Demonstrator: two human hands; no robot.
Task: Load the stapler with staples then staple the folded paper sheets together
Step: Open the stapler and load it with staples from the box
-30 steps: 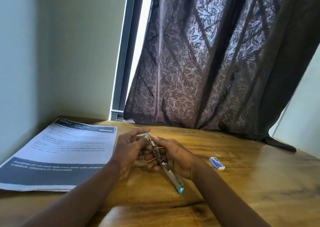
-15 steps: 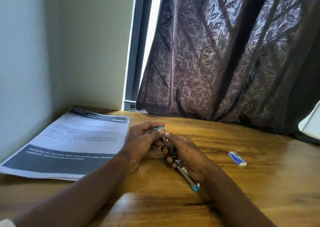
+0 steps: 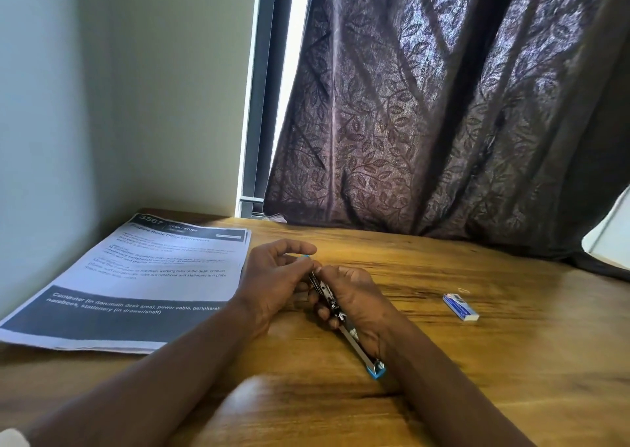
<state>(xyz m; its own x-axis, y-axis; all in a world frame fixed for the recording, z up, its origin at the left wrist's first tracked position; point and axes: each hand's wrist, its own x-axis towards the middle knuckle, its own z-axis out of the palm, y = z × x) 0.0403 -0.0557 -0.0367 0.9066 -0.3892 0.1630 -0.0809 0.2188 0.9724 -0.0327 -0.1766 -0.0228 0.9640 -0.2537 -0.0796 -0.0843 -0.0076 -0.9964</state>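
A slim metal stapler (image 3: 344,324) with blue plastic ends lies swung open in a long line between my hands, over the wooden desk (image 3: 477,361). My right hand (image 3: 354,305) grips its middle from the right. My left hand (image 3: 272,276) pinches the far blue tip with thumb and fingers. The near blue end sticks out below my right wrist. A stack of printed paper sheets (image 3: 136,283) lies flat on the desk to the left. A small blue and white staple box (image 3: 461,306) lies on the desk to the right.
A dark leaf-patterned curtain (image 3: 443,122) hangs behind the desk, its hem on the back edge. A pale wall (image 3: 85,105) closes the left side. A white object (image 3: 610,238) shows at the right edge.
The hands and stapler keep the same hold. The view has shifted, so everything sits a little further right and lower than a second ago.
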